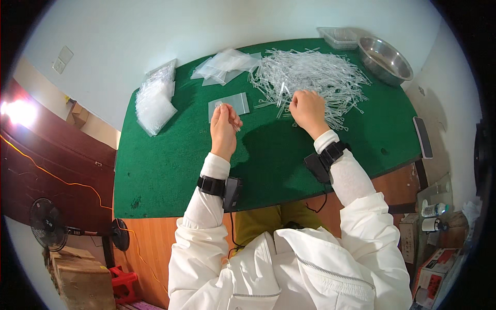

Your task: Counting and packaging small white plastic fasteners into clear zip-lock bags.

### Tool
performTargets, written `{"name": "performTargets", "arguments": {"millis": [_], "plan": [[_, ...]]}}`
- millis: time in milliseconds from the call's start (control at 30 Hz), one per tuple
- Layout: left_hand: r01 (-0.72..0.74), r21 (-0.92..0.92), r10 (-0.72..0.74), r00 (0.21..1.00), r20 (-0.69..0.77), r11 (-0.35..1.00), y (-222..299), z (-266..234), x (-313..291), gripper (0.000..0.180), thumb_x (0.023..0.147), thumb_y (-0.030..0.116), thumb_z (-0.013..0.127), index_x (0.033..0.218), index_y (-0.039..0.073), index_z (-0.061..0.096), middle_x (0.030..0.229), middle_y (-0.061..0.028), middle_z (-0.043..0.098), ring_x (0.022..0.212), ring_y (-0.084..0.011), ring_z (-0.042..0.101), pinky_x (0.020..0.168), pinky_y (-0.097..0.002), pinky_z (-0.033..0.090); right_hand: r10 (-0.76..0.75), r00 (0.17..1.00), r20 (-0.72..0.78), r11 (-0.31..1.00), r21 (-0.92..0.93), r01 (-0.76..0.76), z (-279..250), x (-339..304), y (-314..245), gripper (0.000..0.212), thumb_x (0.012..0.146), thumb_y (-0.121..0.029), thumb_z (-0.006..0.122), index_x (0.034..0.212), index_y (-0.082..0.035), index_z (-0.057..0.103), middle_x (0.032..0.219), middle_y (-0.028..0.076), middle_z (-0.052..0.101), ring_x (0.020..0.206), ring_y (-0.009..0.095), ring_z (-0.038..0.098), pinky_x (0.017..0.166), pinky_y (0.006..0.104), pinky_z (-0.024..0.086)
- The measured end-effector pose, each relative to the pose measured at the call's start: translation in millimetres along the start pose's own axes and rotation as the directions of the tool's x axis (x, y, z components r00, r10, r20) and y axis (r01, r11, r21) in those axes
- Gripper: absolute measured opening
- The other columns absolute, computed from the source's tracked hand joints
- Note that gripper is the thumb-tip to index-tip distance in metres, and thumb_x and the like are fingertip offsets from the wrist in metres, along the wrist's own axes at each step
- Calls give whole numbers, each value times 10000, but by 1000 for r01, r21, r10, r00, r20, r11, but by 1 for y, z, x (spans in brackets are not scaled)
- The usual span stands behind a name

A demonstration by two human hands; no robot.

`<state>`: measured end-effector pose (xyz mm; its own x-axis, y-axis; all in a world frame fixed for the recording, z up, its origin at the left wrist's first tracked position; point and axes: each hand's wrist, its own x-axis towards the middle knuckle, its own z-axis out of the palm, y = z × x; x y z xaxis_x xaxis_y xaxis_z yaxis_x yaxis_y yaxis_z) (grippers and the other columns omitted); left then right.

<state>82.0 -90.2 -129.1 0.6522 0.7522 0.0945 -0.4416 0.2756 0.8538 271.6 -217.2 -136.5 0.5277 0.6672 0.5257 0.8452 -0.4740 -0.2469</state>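
A big heap of thin, clear-silvery pieces with small looped ends (315, 70) covers the far right of the green table. My right hand (310, 112) is at the heap's near edge, its fingers bent and closed; a bright piece shows just beyond the fingertips, but whether they grip it is hidden. To the left, my left hand (223, 132) is closed with its fingertips together, and small clear bits of looped pieces show at the thumb and under the fingers. Just beyond that hand a clear zip bag (237, 103) lies flat, partly covered by it.
Loose clear bags (227, 64) lie at the back, and a stack of filled-looking clear bags (156, 101) at the left. A clear plastic box (338, 39) and a steel bowl (385, 59) stand back right. A phone (422, 137) sits at the right edge.
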Motion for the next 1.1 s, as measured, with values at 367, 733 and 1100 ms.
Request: {"name": "performTargets", "arguments": {"millis": [367, 733, 1100], "plan": [[99, -10, -99, 995, 30, 995, 4, 1, -1, 222, 966, 255, 371, 884, 69, 460, 672, 24, 361, 552, -79, 303, 490, -219, 271, -9, 951, -309, 866, 473, 162, -14, 5, -10, 51, 795, -72, 578, 800, -22, 586, 685, 87, 556, 627, 215, 560, 549, 299, 425], [252, 14, -251, 958, 142, 968, 3, 4, -2, 240, 966, 252, 371, 907, 42, 473, 694, 7, 393, 573, -87, 344, 514, -223, 324, -169, 965, 198, 178, 969, -168, -13, -7, -34, 85, 819, -64, 606, 879, -6, 624, 784, 41, 636, 647, 79, 571, 597, 208, 464], [409, 243, -468, 835, 289, 880, 1, 26, -14, 282, 964, 230, 339, 985, -23, 463, 993, -203, 587, 938, -291, 594, 803, -370, 501, -234, 953, 195, 117, 978, -171, -7, -10, -33, 96, 794, -36, 638, 882, 1, 635, 779, 27, 635, 709, 67, 579, 652, 201, 471]]}}
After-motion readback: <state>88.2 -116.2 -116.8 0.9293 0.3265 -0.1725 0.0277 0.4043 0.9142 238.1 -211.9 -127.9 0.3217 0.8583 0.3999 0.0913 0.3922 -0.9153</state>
